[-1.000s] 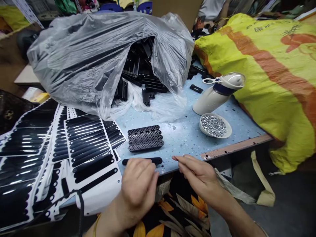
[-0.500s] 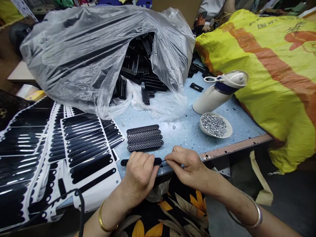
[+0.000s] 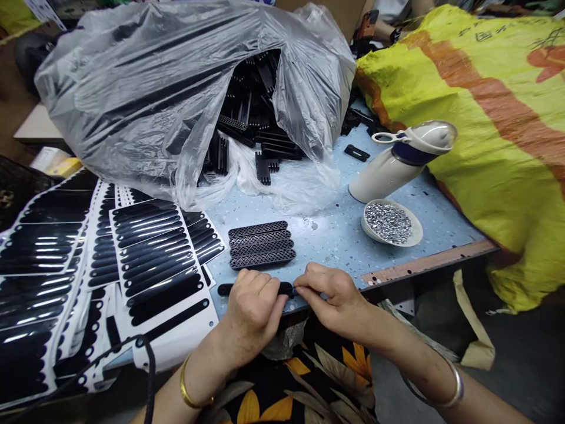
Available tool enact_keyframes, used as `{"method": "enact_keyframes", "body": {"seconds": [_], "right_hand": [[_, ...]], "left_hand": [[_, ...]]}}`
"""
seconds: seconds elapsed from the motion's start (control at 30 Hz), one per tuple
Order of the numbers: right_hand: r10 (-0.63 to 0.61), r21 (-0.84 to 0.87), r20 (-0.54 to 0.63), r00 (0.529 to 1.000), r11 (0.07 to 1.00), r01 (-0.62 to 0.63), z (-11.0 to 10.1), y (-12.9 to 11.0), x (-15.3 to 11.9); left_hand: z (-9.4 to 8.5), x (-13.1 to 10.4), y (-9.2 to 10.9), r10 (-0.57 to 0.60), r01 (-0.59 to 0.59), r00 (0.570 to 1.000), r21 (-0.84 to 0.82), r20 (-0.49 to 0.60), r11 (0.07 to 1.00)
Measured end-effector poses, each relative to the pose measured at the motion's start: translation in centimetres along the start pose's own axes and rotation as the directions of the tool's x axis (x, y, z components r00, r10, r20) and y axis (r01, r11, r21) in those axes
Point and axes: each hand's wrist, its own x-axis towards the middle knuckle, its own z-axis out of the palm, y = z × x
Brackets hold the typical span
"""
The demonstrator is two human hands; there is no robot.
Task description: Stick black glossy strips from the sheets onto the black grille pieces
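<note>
Fingers of my left hand (image 3: 256, 309) are closed over the middle of a flat black strip with rounded ends (image 3: 226, 289), which lies at the table's near edge. Right at the strip's other end, my right hand (image 3: 330, 294) is pinched with thumb and forefinger together; whatever is between them is too small or hidden to name. Just beyond my left hand, several black lattice-patterned strips (image 3: 262, 244) lie side by side. A small white bowl (image 3: 415, 235) of tiny shiny metal pieces (image 3: 388, 222) sits to the right.
Sheets of black strip-shaped stickers (image 3: 154, 259) overlap on the left. A grey plastic bag (image 3: 145, 88) spills black plastic parts (image 3: 247, 118) at the back. Behind the bowl stands a white thermos jug (image 3: 379, 176). A yellow sack (image 3: 481, 118) borders the right side.
The view has shifted slightly, so the table things sit a little further right. Both hands keep nearly the same pose on the strip, with the right fingertips still at its end.
</note>
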Motion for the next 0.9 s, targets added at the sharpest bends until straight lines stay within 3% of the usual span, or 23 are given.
{"method": "enact_keyframes", "body": {"seconds": [0.3, 0.57, 0.63, 0.73, 0.8, 0.9], "right_hand": [[0.247, 0.242, 0.115, 0.962, 0.932, -0.269, 0.1, -0.1, 0.6], [0.216, 0.189, 0.063, 0.974, 0.956, -0.224, -0.3, -0.6, 0.0], [0.242, 0.155, 0.011, 0.97, 0.958, -0.241, -0.6, 0.2, -0.7], [0.265, 0.018, -0.201, 0.943, 0.964, -0.266, -1.2, 3.0, -1.5], [0.17, -0.162, -0.361, 0.917, 0.957, -0.241, -1.9, 5.5, -1.7], [0.029, -0.364, -0.454, 0.891, 0.906, -0.215, -3.3, 8.2, -1.9]], "left_hand": [[0.4, -0.2, -0.3, -0.015, 0.015, 1.0, -0.087, -0.006, 0.996], [0.3, -0.2, -0.4, -0.046, 0.047, 0.999, -0.109, 0.011, 0.993], [0.3, -0.1, -0.4, -0.05, 0.051, 0.999, -0.115, 0.014, 0.992], [0.5, -0.1, -0.5, -0.036, 0.034, 0.999, -0.127, -0.012, 0.991], [0.7, -0.1, -0.5, -0.023, 0.017, 0.998, -0.121, -0.052, 0.993], [1.0, -0.1, -0.6, -0.01, -0.001, 0.995, -0.106, -0.101, 0.994]]}}
